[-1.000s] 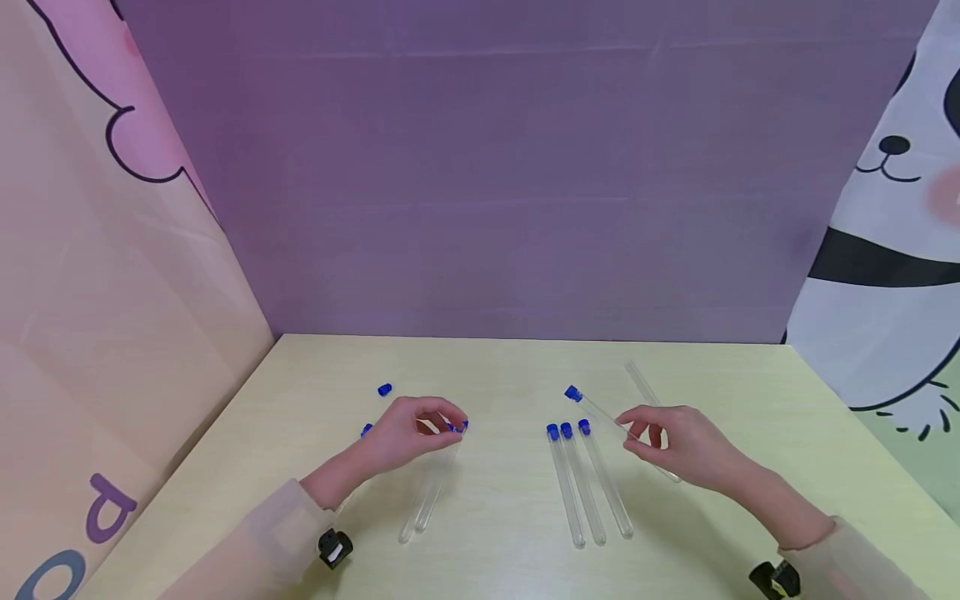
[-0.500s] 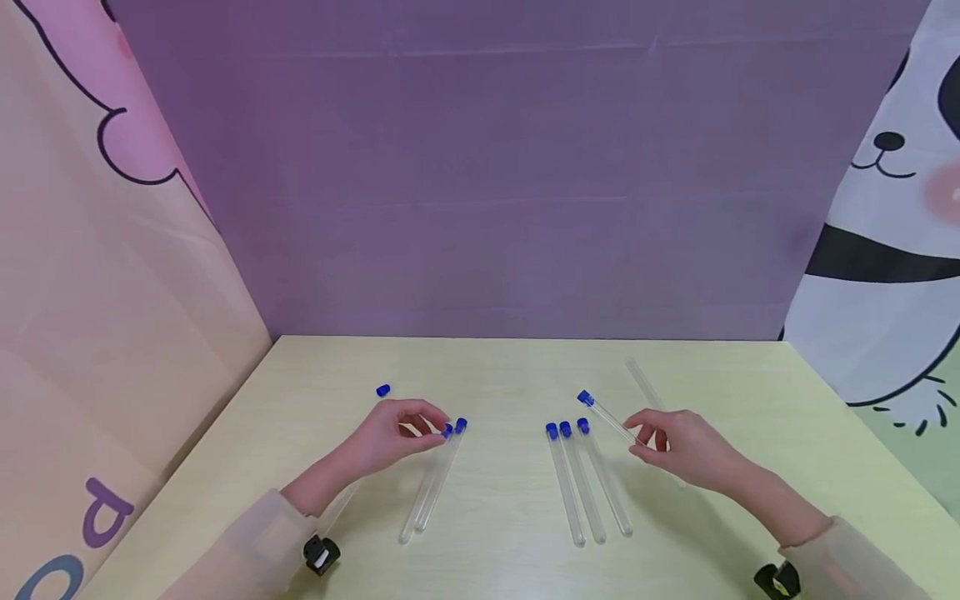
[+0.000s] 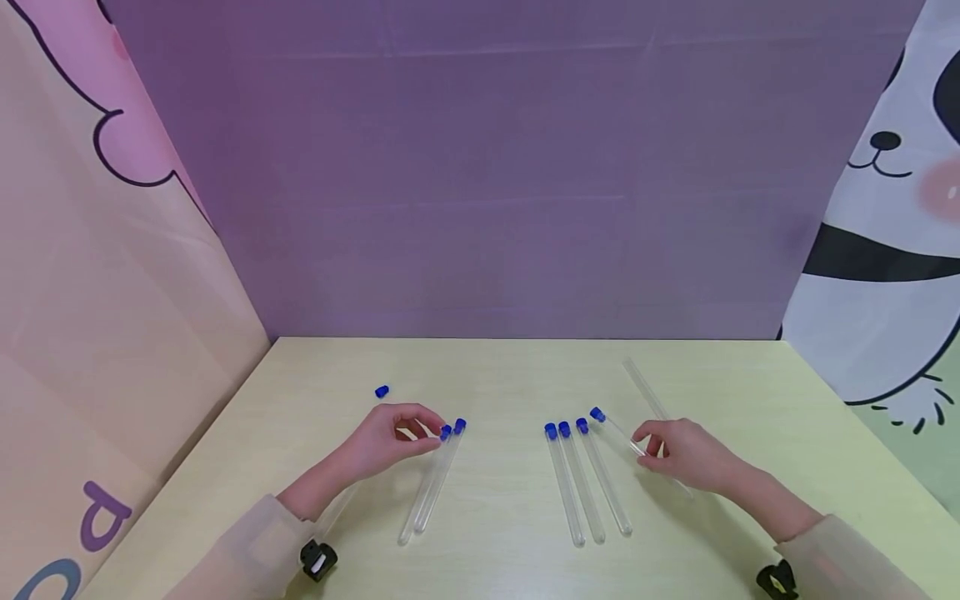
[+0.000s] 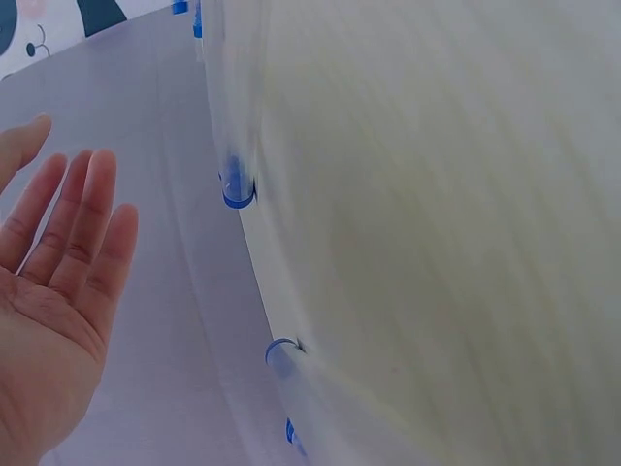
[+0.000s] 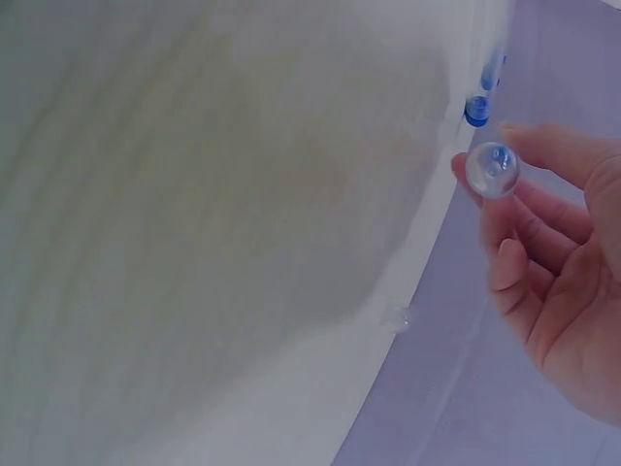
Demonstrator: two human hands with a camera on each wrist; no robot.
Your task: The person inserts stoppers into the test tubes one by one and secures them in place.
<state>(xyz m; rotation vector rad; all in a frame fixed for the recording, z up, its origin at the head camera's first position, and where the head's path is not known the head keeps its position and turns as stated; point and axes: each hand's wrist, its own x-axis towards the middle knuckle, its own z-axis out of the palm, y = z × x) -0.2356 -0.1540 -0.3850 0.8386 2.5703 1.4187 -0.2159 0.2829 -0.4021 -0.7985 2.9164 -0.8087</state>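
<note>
My right hand [image 3: 681, 454] pinches a clear test tube [image 3: 619, 433] with a blue cap; it is tilted, its cap pointing up and left. In the right wrist view, the tube's rounded end [image 5: 493, 171] shows between thumb and fingertips. My left hand [image 3: 390, 442] has relaxed fingers and nothing between them, its fingertips right beside the blue cap [image 3: 446, 432] of one of two capped tubes lying side by side. The left wrist view shows this palm [image 4: 49, 330] with fingers spread from the thumb. Three more capped test tubes [image 3: 588, 487] lie in a row left of my right hand.
An uncapped clear tube [image 3: 643, 387] lies on the table [image 3: 510, 375] behind my right hand, partly hidden by it. Another clear tube [image 3: 337, 510] is partly covered by my left forearm. One small blue cap [image 3: 382, 391] lies farther back. A purple cloth wall [image 3: 517, 167] borders the far edge.
My left hand has drawn back left from the two tubes, uncovering their caps. My right hand has moved slightly right and down with its tube, whose cap has shifted toward the row of three.
</note>
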